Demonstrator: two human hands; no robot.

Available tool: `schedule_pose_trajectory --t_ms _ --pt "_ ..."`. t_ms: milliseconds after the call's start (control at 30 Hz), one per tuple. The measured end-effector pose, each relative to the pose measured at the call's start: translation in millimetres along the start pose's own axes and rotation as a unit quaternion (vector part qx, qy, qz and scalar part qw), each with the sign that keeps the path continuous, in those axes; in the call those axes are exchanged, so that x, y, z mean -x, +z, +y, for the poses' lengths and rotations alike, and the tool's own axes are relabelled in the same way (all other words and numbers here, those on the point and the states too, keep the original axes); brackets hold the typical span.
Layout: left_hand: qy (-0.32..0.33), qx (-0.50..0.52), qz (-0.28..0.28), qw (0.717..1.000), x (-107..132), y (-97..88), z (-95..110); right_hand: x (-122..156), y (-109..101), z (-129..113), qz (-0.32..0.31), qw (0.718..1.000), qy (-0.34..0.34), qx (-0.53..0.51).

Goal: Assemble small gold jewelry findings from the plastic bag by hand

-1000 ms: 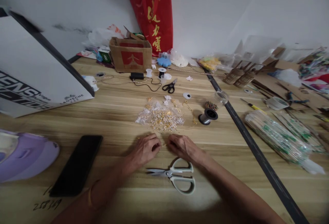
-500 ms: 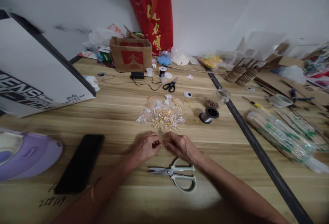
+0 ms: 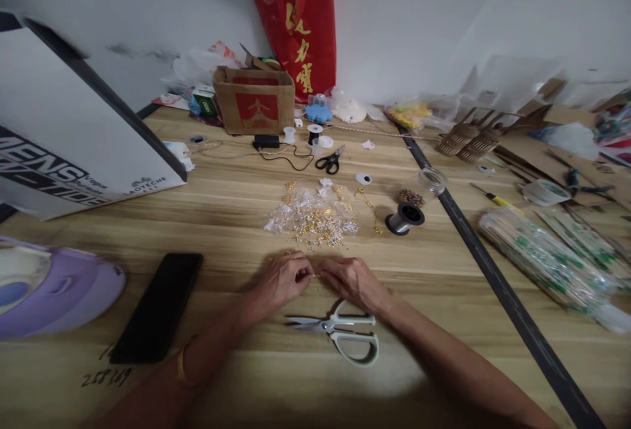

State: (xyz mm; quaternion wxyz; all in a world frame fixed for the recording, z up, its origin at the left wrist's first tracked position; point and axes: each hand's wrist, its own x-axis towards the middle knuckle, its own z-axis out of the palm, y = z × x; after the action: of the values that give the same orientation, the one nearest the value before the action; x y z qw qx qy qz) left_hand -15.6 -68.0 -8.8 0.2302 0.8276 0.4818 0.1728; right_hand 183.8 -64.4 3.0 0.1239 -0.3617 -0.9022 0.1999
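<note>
My left hand point(image 3: 282, 280) and my right hand point(image 3: 351, 280) rest on the wooden table point(image 3: 231, 219), fingertips meeting in a pinch over a tiny gold piece too small to name. Both hands are closed. Just beyond them lies a heap of small clear bags with gold findings point(image 3: 315, 213). White-handled scissors point(image 3: 345, 330) lie on the table right behind my wrists, blades pointing left. A thin gold chain point(image 3: 371, 205) lies to the right of the heap.
A black phone point(image 3: 158, 307) and a purple cap point(image 3: 59, 288) lie at the left, a big white box point(image 3: 73, 133) behind them. A wire spool point(image 3: 405, 217), black scissors point(image 3: 328, 161), a cardboard box point(image 3: 254, 100), a red bag point(image 3: 298, 28) and bundled sticks point(image 3: 542, 255) stand further off.
My hands have closed the small gap between them, so the fingertips now touch. The view has drifted slightly; nothing else on the table has moved.
</note>
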Motion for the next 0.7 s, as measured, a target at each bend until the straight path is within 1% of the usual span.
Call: schedule_pose_trajectory --t_ms 200,300,400,500,600,700 --pt "-0.009 0.08 -0.005 0.997 0 0.0 -5 0 -1 1 -0.004 1.0 0.01 0.003" --pt "-0.015 0.094 -0.001 0.995 0 -1.8 -5 0 -1 1 -0.004 1.0 0.008 0.006" --pt "-0.015 0.09 0.03 0.995 -1 -3.8 -4 0 -2 2 -0.003 1.0 0.008 0.007" --pt "-0.025 0.113 0.055 0.992 -1 -2.5 -4 0 -1 3 0.001 1.0 0.005 0.0" --pt "-0.042 0.147 0.042 0.987 -2 2.4 -4 0 0 4 -0.001 1.0 0.007 -0.003" --pt "-0.056 0.158 0.026 0.985 -2 6.9 -2 0 1 4 -0.002 1.0 0.011 -0.006"
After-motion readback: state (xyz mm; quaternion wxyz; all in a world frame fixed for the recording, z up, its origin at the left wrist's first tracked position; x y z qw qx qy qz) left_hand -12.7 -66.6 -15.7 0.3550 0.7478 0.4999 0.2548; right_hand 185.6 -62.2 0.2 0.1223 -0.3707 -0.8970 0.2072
